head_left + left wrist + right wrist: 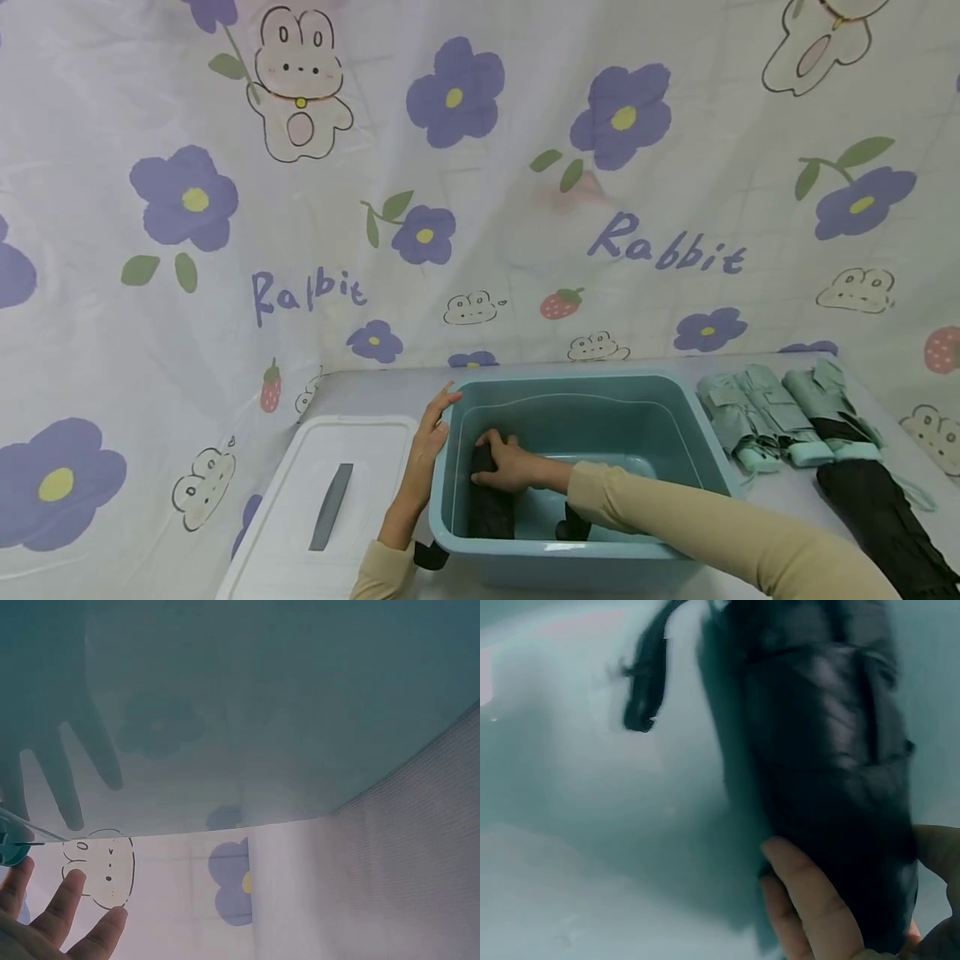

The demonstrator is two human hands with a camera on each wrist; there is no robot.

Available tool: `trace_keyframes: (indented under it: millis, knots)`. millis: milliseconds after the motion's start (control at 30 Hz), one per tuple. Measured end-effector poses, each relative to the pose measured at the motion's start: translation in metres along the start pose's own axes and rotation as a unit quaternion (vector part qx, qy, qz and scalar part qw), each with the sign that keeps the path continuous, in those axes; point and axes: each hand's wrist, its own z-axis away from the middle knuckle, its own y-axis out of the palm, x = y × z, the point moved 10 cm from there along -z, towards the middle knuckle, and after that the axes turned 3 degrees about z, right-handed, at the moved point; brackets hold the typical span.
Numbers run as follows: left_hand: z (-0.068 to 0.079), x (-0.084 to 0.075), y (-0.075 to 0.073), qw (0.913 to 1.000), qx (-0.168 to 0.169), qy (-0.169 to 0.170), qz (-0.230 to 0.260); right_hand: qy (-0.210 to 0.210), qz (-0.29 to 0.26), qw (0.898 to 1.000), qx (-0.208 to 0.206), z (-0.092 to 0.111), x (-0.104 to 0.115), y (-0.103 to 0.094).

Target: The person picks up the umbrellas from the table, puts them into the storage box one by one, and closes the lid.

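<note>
A teal plastic bin [570, 385] stands in front of me. Inside it, against the left wall, my right hand [513, 465] grips a black folded umbrella [491, 512] by one end. The right wrist view shows fingers of the right hand [810, 900] on one side of the umbrella [825, 780] and the thumb on the other. A black strap [646, 686] extends beside its far end. My left hand [431, 437] rests at the bin's left rim, fingers extended. In the left wrist view, the spread fingers of the left hand [67, 922] lie close to the bin's wall [247, 750].
Left of the bin lies a white lid [285, 500] with a grey handle [332, 507]. Several light green folded umbrellas [757, 404] and a black folded umbrella [885, 521] lie to its right. A printed curtain [525, 250] hangs behind the table.
</note>
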Motion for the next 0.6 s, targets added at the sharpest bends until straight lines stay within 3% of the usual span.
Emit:
trace_keyframes:
  millis: [233,600]
  knots:
    - [0.000,0.001,-0.001,1.0000,-0.004,-0.002,-0.001,-0.012,0.032,0.999,0.021,0.001,0.004,-0.001]
    - [-0.003,-0.032,0.004,0.9998,0.009,-0.017,-0.003,-0.015,0.135,0.987,0.080,0.012,0.011,-0.006]
